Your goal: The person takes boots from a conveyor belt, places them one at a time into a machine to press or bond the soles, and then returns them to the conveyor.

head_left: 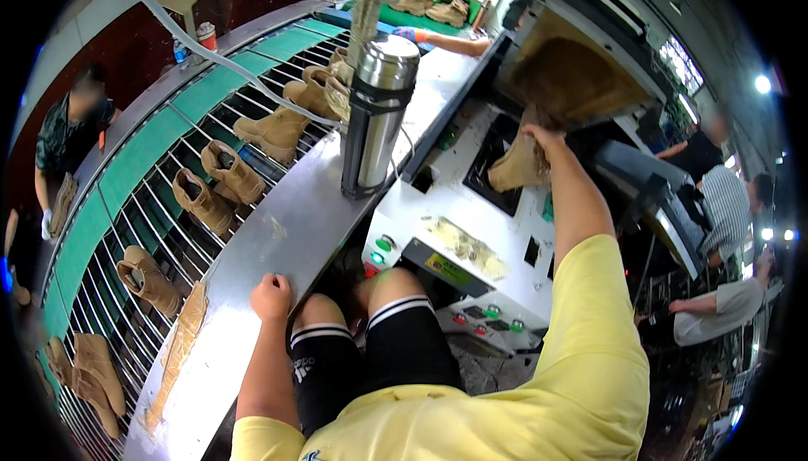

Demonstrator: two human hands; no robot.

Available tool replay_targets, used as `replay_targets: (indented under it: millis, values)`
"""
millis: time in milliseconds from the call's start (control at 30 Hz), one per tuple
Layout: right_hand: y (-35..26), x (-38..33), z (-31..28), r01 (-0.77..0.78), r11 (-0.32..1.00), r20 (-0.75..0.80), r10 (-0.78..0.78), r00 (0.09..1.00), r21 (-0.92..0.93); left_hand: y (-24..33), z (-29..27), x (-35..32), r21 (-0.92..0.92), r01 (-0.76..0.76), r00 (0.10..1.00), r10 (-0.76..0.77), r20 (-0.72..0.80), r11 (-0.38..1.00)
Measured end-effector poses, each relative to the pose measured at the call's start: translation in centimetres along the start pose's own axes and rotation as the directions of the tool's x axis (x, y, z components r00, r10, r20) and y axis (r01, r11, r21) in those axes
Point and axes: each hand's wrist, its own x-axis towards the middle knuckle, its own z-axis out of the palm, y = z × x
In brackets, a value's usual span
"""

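My right hand [545,139] grips a tan boot [517,165] by its upper part, its toe pointing down toward the dark recess in the top of a white machine [421,227]. Above the boot, the machine's raised lid [581,61] shows a brown, worn inner face. My left hand [271,297] is closed in a fist at the edge of the metal counter [278,238], with nothing visible in it. Beyond that counter, several tan boots stand on a rack of metal rods, among them a pair [220,185] and a single boot [150,281].
A steel flask [383,116] stands on the counter near the machine. Green and red buttons [379,251] line the machine's front. Brown tape [178,358] covers part of the counter. A gloved co-worker's hand [412,34] reaches in at the far side; other people are left and right.
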Motion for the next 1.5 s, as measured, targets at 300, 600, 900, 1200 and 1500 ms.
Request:
replay_targets:
  millis: [300,600,900,1200,1500]
  values:
    - [1.5,0.1,4.7,-0.237,0.949,0.249,0.285,0.926,-0.206,0.1,0.0,0.2,-0.016,-0.049,0.996,0.048,-0.074,0.999]
    - [0.6,-11.7,2.7,0.370,0.847,0.204,-0.313,0.928,-0.383,-0.2,-0.1,-0.4,0.002,0.010,0.999,-0.010,-0.038,1.000]
    - [3.0,-14.3,-0.9,0.585,0.716,0.334,-0.483,0.809,-0.382,0.2,0.4,-2.6,-0.233,0.093,0.992,-0.111,-0.065,0.968]
    - [16.1,-16.9,-9.3,0.624,0.756,-0.045,-0.643,0.764,-0.199,11.1,5.7,-7.5,-0.818,0.558,0.828,-0.029,0.560,0.139]
    - [22.8,-13.6,-22.9,0.108,0.891,-0.335,-0.275,0.901,-0.441,19.8,2.2,-7.3,-0.653,0.757,0.615,0.305,0.727,0.031]
